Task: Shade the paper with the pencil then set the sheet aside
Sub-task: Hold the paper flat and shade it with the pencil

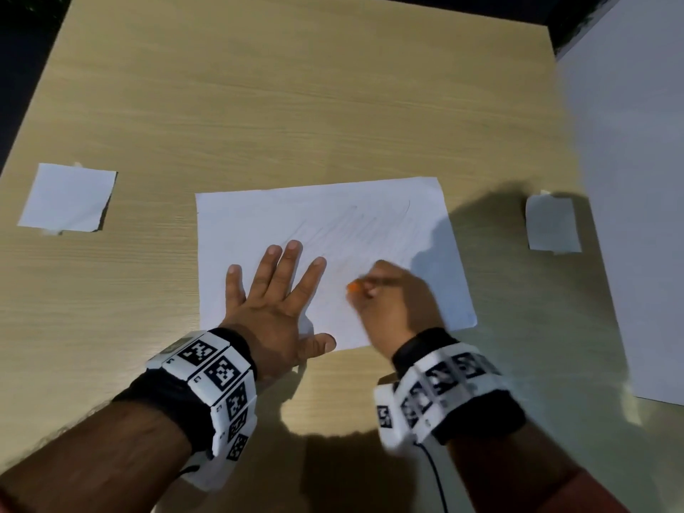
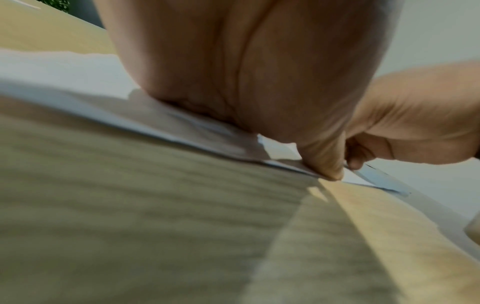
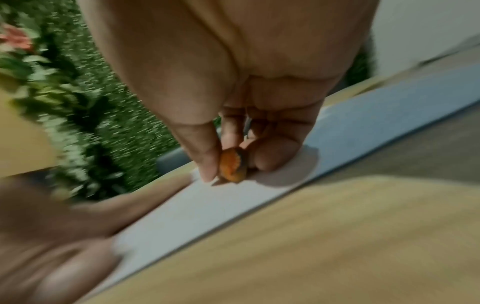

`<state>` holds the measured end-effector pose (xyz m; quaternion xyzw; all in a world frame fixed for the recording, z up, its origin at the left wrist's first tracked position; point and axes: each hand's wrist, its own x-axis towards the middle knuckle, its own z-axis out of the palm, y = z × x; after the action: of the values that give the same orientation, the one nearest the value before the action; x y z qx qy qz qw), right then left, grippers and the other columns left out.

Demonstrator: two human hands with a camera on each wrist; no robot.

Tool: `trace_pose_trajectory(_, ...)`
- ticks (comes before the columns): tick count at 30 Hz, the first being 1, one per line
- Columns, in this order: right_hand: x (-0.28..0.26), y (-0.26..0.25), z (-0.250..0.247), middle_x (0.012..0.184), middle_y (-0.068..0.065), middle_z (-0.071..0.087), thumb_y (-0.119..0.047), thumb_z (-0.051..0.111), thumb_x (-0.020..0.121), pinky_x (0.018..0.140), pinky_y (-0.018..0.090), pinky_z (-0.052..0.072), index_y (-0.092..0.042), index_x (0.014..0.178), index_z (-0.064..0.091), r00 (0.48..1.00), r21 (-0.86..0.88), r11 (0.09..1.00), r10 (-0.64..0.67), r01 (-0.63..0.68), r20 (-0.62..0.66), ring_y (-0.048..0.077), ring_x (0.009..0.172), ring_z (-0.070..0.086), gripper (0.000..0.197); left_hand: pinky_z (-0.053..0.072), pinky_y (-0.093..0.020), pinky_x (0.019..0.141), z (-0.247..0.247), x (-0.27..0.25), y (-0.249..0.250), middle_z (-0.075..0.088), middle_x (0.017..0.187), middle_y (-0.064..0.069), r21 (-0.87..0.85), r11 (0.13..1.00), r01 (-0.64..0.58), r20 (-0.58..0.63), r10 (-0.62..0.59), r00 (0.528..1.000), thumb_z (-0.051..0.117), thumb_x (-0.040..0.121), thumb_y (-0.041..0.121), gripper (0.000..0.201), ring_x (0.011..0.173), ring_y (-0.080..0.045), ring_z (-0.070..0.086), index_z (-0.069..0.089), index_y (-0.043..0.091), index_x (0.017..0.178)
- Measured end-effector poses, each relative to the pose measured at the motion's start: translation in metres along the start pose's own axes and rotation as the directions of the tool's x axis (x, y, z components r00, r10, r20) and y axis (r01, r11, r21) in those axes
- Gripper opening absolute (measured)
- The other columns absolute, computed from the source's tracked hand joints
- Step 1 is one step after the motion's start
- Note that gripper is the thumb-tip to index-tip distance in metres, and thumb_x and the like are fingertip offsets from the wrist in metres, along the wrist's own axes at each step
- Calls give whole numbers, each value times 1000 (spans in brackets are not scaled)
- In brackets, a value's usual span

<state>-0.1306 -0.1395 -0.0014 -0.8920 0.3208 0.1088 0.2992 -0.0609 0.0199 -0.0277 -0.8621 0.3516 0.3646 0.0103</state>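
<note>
A white sheet of paper (image 1: 333,231) lies on the wooden table (image 1: 259,105), with faint grey pencil strokes across its upper middle. My left hand (image 1: 281,290) lies flat on the sheet's lower left part, fingers spread and straight, pressing it down. My right hand (image 1: 392,301) grips an orange pencil (image 1: 353,287) over the sheet's lower right part. In the right wrist view the pencil's orange end (image 3: 232,167) shows between thumb and fingers above the paper (image 3: 197,205). In the left wrist view my palm (image 2: 233,82) rests on the paper's edge (image 2: 155,121). The pencil's tip is hidden.
A small white paper square (image 1: 68,197) lies at the table's left. Another small piece of paper (image 1: 552,224) sits at the right, in shadow. A large white board (image 1: 636,179) covers the right edge. Greenery (image 3: 91,102) stands beyond the table.
</note>
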Motion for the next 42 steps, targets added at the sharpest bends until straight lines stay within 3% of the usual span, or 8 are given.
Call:
trace_pose_trajectory(2,7,25,-22,76,-3,61,-41,57,88,64,24,37,-19,78,55,993,-93,992,77,-85,-86,18,69,52,24,-28,-56,103,0,0,-1,-56,137,10,-11,1000,-12,0,12,1000,28,74,85,98,126,-12,-52,-42,47,130)
trace_pose_trajectory(5,5,37,-40,77,0,69,-43,57,89,63,23,38,-16,81,60,987,-110,990,77,-93,-145,22,76,64,28,-27,-57,103,0,1,-1,-57,136,9,-3,1000,-4,13,4,1000,29,76,84,98,126,-14,-52,-43,46,130)
trace_pose_trajectory(10,-25,-3,8,84,-7,58,-36,60,88,68,28,47,-25,73,49,987,28,997,-80,77,141,15,78,58,22,-26,-58,105,-1,0,1,-59,134,9,1,1000,4,25,-4,1000,26,73,85,98,124,-14,-53,-45,45,129)
trace_pose_trajectory(18,-11,48,-37,76,-7,63,-40,57,89,50,16,34,-22,83,59,991,-75,994,72,-81,-116,9,66,57,19,-25,-58,106,-1,0,-1,-57,136,9,-5,1000,-8,13,8,1000,30,77,83,97,125,-13,-53,-44,46,129)
trace_pose_trajectory(23,-24,18,-2,88,-7,63,-38,62,87,70,24,50,-21,84,59,995,22,999,-39,37,94,10,79,61,17,-26,-58,105,-1,1,0,-59,135,9,15,1000,-3,19,3,1000,29,76,83,98,125,-14,-53,-45,46,128)
trace_pose_trajectory(30,-10,56,-42,84,-2,69,-39,58,89,63,22,40,-18,88,63,978,-71,989,116,-130,-171,16,76,63,21,-26,-57,105,0,1,-3,-58,135,10,5,1000,-17,0,17,1000,28,74,85,97,124,-12,-53,-45,48,126)
trace_pose_trajectory(35,-22,24,-6,89,-6,65,-37,60,88,69,25,50,-22,84,59,996,23,1000,2,-4,89,13,80,62,16,-27,-56,103,2,1,-6,-57,137,11,4,999,-31,-18,32,999,21,68,88,98,125,-12,-52,-44,48,128)
trace_pose_trajectory(42,-4,63,-45,78,-3,70,-39,58,88,63,22,42,-19,86,64,979,-54,990,119,-129,-163,15,74,65,21,-26,-56,104,1,1,-7,-57,136,11,6,999,-44,-20,44,999,13,62,91,97,125,-11,-52,-44,48,128)
